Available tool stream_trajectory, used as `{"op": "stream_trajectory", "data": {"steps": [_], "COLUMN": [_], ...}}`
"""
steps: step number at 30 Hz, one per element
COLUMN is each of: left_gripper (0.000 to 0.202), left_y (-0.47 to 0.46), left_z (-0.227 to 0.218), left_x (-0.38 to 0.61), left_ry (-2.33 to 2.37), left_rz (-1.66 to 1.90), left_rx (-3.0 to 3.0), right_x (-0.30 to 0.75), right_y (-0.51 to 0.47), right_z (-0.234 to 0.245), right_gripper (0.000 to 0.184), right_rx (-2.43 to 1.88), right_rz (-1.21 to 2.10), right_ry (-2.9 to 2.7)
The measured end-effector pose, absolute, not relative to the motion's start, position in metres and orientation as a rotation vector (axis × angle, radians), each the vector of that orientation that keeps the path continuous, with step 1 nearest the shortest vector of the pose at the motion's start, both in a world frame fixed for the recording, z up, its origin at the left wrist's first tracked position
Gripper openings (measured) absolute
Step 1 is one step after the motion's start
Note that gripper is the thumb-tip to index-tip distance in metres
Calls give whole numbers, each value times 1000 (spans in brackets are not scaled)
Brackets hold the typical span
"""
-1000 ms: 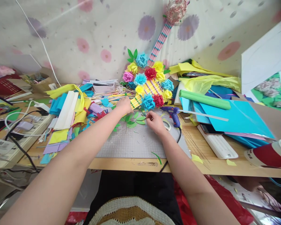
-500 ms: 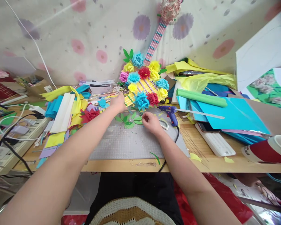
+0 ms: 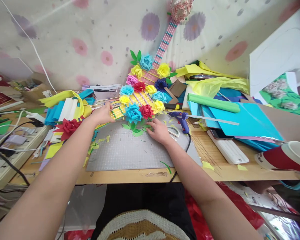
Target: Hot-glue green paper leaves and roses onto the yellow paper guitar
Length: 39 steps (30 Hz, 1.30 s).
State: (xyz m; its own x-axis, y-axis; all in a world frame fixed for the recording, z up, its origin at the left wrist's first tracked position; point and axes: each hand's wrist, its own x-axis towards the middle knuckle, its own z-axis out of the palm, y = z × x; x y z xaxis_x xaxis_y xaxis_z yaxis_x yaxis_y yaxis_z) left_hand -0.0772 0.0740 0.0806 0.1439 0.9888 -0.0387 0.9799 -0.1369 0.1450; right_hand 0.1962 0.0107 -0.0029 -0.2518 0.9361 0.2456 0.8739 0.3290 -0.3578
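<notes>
A paper guitar (image 3: 142, 96) covered with blue, yellow, red and pink paper flowers leans from the grey cutting mat (image 3: 140, 150) up against the wall. My left hand (image 3: 101, 115) grips the yellow striped edge of its body on the left. My right hand (image 3: 158, 130) rests with fingers spread on the mat just below the guitar's lower flowers, touching the green paper leaves (image 3: 136, 130) that lie there. A loose red paper flower (image 3: 68, 127) lies left of my left forearm.
A blue glue gun (image 3: 181, 119) lies right of my right hand, its cord running over the table edge. Stacked coloured paper, a green roll (image 3: 212, 103) and a white keyboard (image 3: 228, 150) fill the right. A red-and-white cup (image 3: 282, 158) lies far right. Paper scraps and a power strip (image 3: 12, 146) crowd the left.
The guitar has been drawn left and toward me onto the mat. My left hand moved left with its edge. My right hand went from pinching near the leaves to lying flat on them.
</notes>
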Motion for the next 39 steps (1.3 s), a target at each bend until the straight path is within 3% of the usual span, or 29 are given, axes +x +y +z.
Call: {"op": "stream_trajectory", "data": {"steps": [5,10,15,18,21,28,31,39], "left_gripper": [65,70,76,82,80,30,24,32], "left_y": [71,74,76,74,70,46,34,16], "left_z": [77,70,64,61,59,46,27,-1], "left_x": [-74,-75,-74,-70,-63,-26,-6,4], "left_ry": [1988,1972,1968,1922,1848,1784,1609,1464], "left_rz": [-46,-14,36,99,321,1295,1335,1461], "left_rx": [2221,2207,2192,2219,2271,2199,2285,2238], "right_x": [194,197,194,193,193,198,198,201], "right_y": [12,12,14,16,16,14,16,20], "right_z": [-4,-6,-6,-6,-4,-1,-5,-6], "right_gripper": [34,26,34,28,23,23,26,22], "right_rx": [-1622,-1634,-1620,-1598,-1575,-1477,-1442,-1437], "right_rz": [192,199,171,154,128,75,24,28], "right_ry": [-2282,-2249,-2258,-2283,-2276,-2268,-2295,-2252]}}
